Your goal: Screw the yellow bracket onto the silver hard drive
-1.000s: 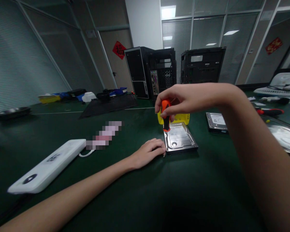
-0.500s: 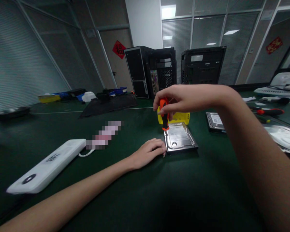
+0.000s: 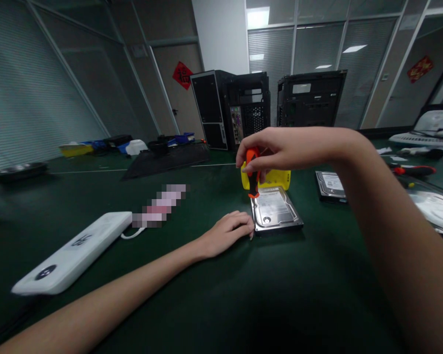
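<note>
A silver hard drive (image 3: 278,209) lies flat on the dark green table (image 3: 221,305). My right hand (image 3: 262,152) grips an orange and black screwdriver (image 3: 253,177) from above, held upright with its shaft pointing down at the drive's left edge. Beside that edge rests my left hand (image 3: 231,231), its fingers together and the fingertips touching the drive's lower left corner; whether they pinch anything is hidden. Behind the drive, partly covered by my right hand, is a yellow object (image 3: 280,180).
A second hard drive (image 3: 330,184) lies to the right, partly behind my forearm, near red-handled pliers (image 3: 417,170). On the left are a white power bank (image 3: 77,253) and its cable. Black computer cases (image 3: 210,108) stand at the back, near a black mat (image 3: 162,162).
Hardly anything differs. The whole view has shifted very slightly; both hands, the screwdriver and the hard drive keep their places relative to each other.
</note>
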Available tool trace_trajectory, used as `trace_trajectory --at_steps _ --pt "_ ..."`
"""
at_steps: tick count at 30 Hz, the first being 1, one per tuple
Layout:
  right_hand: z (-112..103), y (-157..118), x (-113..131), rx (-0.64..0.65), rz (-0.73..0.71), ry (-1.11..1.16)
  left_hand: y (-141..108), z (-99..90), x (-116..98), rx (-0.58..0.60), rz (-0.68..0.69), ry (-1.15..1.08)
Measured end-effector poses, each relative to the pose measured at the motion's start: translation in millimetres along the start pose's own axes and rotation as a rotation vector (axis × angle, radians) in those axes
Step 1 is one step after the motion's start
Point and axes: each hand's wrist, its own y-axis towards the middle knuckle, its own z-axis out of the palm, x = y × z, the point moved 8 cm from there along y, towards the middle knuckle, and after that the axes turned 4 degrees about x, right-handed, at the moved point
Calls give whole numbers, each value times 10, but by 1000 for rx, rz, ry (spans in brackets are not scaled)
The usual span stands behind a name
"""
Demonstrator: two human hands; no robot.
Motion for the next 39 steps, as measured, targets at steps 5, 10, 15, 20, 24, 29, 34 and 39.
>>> trace_trajectory --at_steps 5,10,15,20,24,29,34,39 --pt "-20 -28 27 -18 -21 -35 -4 -13 -21 -11 -3 -37" --pt "-2 -12 -11 8 6 -56 -41 -73 -4 -73 -58 -96" --pt "10 -2 10 16 -2 -43 -55 -65 -52 -91 -30 -71" --pt "8 -17 14 12 5 -34 -35 -49 -56 -107 -12 -40" --pt "13 -8 2 22 7 -32 -18 -46 -60 -107 -11 -5" --pt "3 2 6 14 10 -46 -19 -65 -66 -135 -19 36" --pt "1 8 56 0 -27 -95 -29 -98 -100 -157 -37 48" --pt "0 1 58 -2 -30 -83 -26 -114 -136 -163 -71 21"
